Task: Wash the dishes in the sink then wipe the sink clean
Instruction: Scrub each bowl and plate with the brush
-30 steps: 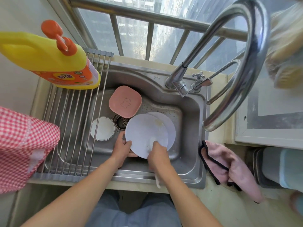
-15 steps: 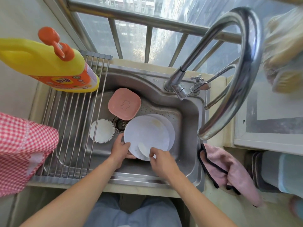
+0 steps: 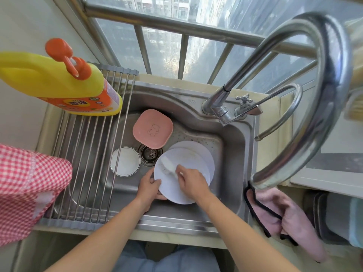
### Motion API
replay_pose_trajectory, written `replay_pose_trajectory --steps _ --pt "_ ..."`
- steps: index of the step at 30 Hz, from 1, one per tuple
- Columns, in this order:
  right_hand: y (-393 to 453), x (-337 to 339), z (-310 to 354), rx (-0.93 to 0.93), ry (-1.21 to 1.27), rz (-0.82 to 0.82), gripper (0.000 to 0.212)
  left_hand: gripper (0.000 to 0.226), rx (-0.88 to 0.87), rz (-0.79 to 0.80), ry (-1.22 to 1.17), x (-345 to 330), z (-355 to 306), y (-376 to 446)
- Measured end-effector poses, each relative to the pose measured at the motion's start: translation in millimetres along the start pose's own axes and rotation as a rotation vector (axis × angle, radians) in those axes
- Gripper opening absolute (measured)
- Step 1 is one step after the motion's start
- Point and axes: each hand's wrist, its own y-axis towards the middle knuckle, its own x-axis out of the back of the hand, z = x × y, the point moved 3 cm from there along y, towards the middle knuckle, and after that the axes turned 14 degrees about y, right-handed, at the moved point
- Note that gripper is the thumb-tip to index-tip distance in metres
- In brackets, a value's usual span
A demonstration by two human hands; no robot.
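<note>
A white plate (image 3: 177, 188) was held tilted inside the steel sink (image 3: 231, 146), just right of the drain (image 3: 150, 155). Its left rim was gripped by the left hand (image 3: 148, 186), thumb on the face and fingers underneath. The right hand (image 3: 191, 182) was closed around a white cloth (image 3: 167, 163), which was pressed against the upper left of the plate's face. A second white plate (image 3: 198, 152) was seen lying beneath and behind the first, partly covered by it. A pink square dish (image 3: 152, 128) with a bear outline was noted upside down just behind the drain. A round white bowl (image 3: 125, 161) was noted just left of the drain, partly under the bars of a roll-up drying rack (image 3: 84, 154) spanning the sink's left side. A yellow detergent bottle (image 3: 59, 83) with an orange pump stood on the rack's far end. The faucet (image 3: 318, 91) arched over from the back right of the drain. A pink cloth (image 3: 284, 218) with a black edge was draped over the sink's right rim.
</note>
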Motion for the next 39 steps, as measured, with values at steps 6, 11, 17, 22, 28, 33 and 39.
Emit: replay_pose_trajectory --steps 6,11,17,22,28,33,39 --pt "12 -7 -16 -0.079 -0.100 -0.130 0.021 0.049 0.006 0.002 0.013 0 -1 1" --pt "14 -9 -17 -0.244 -0.019 -0.255 0.035 0.051 -0.001 0.022 0.021 -1 -3 -2" --pt "-2 -24 -11 0.149 0.106 0.035 0.007 0.047 0.017 0.020 -0.038 2 -4 -1" --pt "12 -9 -31 0.141 -0.040 -0.010 0.005 0.051 0.020 0.029 0.015 -1 -1 1" --pt "16 3 -32 -0.251 -0.046 -0.291 0.027 0.053 0.013 0.043 0.040 0 1 2" --pt "0 -13 -5 -0.046 0.208 0.030 0.008 0.044 0.010 0.079 0.006 0 -1 1" --pt "-10 2 -28 -0.144 0.230 0.125 0.015 0.063 0.013 0.093 0.056 -3 2 3"
